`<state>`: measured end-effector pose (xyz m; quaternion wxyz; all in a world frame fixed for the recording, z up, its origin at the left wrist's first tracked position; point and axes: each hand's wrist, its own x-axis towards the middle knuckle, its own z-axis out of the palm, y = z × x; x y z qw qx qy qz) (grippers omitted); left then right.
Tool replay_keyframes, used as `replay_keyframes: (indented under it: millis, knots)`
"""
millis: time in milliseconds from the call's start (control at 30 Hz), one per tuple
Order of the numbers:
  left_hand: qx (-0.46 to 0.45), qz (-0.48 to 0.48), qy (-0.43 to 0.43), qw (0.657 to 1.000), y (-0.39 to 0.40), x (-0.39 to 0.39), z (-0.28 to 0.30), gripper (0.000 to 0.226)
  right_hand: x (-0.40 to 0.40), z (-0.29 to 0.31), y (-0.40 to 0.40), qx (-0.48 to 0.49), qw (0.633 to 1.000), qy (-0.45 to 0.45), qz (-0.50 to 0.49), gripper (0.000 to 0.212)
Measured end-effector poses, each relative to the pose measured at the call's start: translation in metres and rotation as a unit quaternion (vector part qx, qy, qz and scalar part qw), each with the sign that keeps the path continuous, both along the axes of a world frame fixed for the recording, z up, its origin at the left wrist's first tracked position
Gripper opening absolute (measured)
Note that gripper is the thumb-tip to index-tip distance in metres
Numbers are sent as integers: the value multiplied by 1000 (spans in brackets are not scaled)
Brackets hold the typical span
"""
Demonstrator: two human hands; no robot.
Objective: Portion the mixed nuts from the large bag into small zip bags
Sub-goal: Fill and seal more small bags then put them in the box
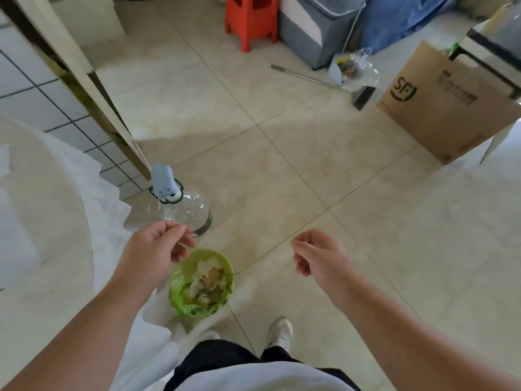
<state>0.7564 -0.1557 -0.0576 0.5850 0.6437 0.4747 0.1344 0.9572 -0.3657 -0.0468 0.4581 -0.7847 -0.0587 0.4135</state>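
Note:
Neither the large nut bag nor any small zip bag is in view. My left hand (158,246) hovers just above and left of a small waste bin with a green liner (177,283) on the floor, fingers loosely curled with nothing visible in them. My right hand (315,255) hangs in the air to the right of the bin, also loosely curled and holding nothing. Scraps of paper and other waste fill the bin.
A table under a white cloth (42,221) fills the left side. A large clear water bottle with a blue pump (180,207) stands beside it. Farther off are a cardboard box (445,114), a dustpan (352,71), a grey bin (318,29) and a red stool (251,21).

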Motion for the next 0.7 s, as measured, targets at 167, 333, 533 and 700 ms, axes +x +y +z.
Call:
replay_keyframes:
  millis: [167,333,533,700]
  knots:
    - [3,59,-20,998,-19,41,19,27,54,13,7,28,998,-8,55,10]
    - [7,97,-17,995,-10,50,23,32,81,13,39,49,992,7,116,9]
    - [22,160,-6,987,29,45,13,31,95,4,113,64,980,14,187,8]
    - [10,221,4,975,67,34,11,30,100,10,184,58,964,-15,259,9]
